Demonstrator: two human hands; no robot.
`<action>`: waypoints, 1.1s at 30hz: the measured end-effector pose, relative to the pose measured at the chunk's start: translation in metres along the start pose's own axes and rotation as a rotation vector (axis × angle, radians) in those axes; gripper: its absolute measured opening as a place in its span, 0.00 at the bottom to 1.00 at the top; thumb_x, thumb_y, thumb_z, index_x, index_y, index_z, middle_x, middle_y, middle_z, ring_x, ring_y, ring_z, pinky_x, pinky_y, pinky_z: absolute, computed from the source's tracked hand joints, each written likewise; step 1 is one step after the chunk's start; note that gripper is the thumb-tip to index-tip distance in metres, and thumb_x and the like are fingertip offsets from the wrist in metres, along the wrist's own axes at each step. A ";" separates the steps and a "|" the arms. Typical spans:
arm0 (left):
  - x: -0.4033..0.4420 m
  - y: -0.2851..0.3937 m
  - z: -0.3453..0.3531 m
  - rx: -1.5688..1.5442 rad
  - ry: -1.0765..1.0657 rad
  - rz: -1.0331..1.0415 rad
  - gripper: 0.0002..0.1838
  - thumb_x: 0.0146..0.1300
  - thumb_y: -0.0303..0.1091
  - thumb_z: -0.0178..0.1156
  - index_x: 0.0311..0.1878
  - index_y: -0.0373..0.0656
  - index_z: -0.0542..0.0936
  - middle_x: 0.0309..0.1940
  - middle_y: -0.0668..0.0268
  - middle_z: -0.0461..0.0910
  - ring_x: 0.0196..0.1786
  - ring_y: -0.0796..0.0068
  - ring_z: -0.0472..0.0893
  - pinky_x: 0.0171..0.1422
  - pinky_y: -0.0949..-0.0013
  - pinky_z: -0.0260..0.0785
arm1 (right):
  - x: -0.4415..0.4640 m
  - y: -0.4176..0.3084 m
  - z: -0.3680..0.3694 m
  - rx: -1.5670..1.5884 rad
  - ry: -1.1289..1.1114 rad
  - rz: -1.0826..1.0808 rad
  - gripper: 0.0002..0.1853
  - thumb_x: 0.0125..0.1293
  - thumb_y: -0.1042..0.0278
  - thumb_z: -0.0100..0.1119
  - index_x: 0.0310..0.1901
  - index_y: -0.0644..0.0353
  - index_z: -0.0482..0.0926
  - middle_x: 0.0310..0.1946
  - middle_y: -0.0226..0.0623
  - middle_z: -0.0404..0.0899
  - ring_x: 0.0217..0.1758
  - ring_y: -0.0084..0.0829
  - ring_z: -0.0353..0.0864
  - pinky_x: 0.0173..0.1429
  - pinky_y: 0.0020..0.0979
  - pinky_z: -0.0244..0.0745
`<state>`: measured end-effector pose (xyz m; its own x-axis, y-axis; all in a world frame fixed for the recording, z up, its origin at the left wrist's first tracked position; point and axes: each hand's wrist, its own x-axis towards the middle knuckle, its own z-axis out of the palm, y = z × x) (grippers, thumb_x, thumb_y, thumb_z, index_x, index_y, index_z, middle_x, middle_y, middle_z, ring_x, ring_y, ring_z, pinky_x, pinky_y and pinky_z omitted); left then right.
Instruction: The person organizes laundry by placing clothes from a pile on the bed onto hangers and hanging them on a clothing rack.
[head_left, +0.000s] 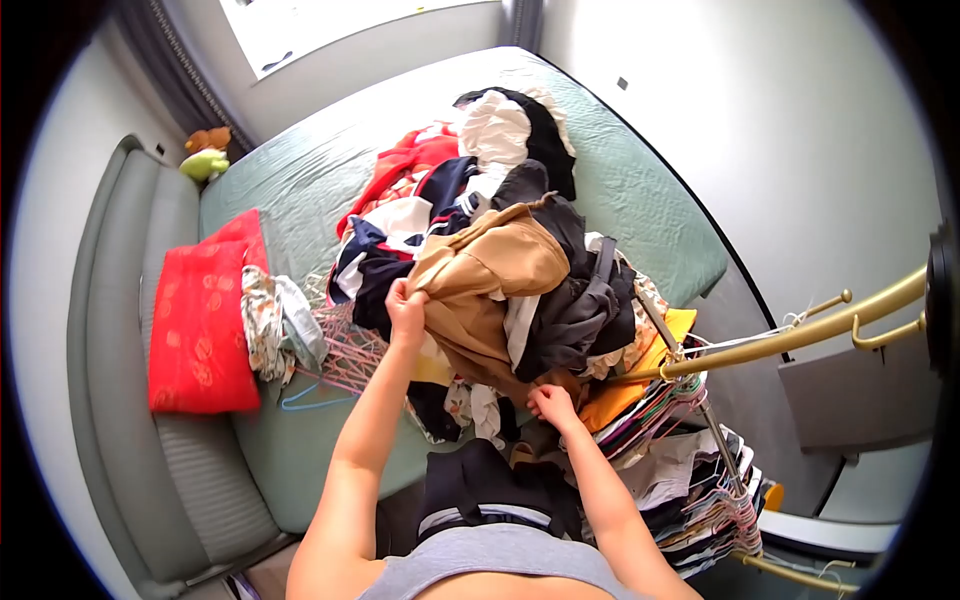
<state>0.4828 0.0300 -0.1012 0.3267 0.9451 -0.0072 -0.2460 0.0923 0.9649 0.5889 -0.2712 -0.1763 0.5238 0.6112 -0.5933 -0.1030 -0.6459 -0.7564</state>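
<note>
A tan garment [490, 262] lies spread over the near side of a large heap of clothes on the bed. My left hand [405, 308] pinches its left edge. Lower down on the right, my right hand [552, 402] has its fingers closed on the garment's lower end. Dark grey clothing [572, 318] lies against the tan cloth on the right. Behind it are a white garment [494, 130], a black one [548, 140] and a red one [405, 160]. Navy and white pieces lie to the left of the tan cloth.
A red pillow [205, 335] leans by the headboard [110, 370]. Pink hangers [348, 345] and a blue hanger [315, 397] lie left of the heap. At the right stands a gold rack [800, 342] with many hung clothes [680, 470]. Soft toys [205, 160] sit at the bed's far-left corner.
</note>
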 end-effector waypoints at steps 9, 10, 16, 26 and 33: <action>-0.112 0.082 -0.056 0.545 -0.515 -0.127 0.12 0.48 0.29 0.66 0.34 0.40 0.74 0.25 0.74 0.70 0.31 0.85 0.69 0.36 0.77 0.64 | -0.019 -0.062 0.034 -0.074 0.220 -0.777 0.12 0.61 0.72 0.56 0.46 0.62 0.77 0.36 0.36 0.80 0.32 0.25 0.78 0.36 0.24 0.75; -0.133 0.079 -0.055 0.547 -0.570 -0.170 0.11 0.49 0.28 0.65 0.35 0.40 0.74 0.25 0.74 0.70 0.31 0.86 0.69 0.35 0.77 0.64 | -0.029 -0.077 0.033 -0.128 0.210 -0.866 0.16 0.59 0.73 0.55 0.50 0.59 0.75 0.44 0.39 0.77 0.42 0.33 0.76 0.46 0.30 0.72; -0.237 0.050 -0.057 0.578 -0.509 0.085 0.07 0.50 0.18 0.60 0.34 0.38 0.78 0.26 0.71 0.73 0.27 0.83 0.70 0.30 0.78 0.64 | -0.050 -0.107 0.053 -0.765 -0.282 -1.347 0.25 0.47 0.75 0.56 0.51 0.49 0.75 0.56 0.29 0.71 0.66 0.39 0.62 0.68 0.47 0.54; -0.305 0.022 -0.146 0.874 0.307 0.332 0.08 0.49 0.19 0.58 0.28 0.39 0.68 0.20 0.66 0.69 0.22 0.79 0.68 0.25 0.74 0.62 | -0.090 -0.100 0.132 0.099 -0.614 -0.920 0.11 0.59 0.81 0.46 0.42 0.64 0.75 0.32 0.28 0.77 0.37 0.20 0.73 0.44 0.23 0.69; -0.289 -0.061 -0.265 0.562 0.284 -0.140 0.07 0.55 0.25 0.56 0.22 0.39 0.72 0.17 0.73 0.68 0.27 0.87 0.65 0.29 0.75 0.62 | -0.105 -0.075 0.224 0.481 -0.804 -0.545 0.10 0.70 0.74 0.43 0.45 0.62 0.75 0.40 0.30 0.78 0.45 0.21 0.75 0.52 0.23 0.69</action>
<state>0.1617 -0.1655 -0.2272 0.0481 0.9893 -0.1377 0.3218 0.1152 0.9398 0.3521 -0.1846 -0.1183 -0.0897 0.9958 -0.0189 -0.4369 -0.0564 -0.8977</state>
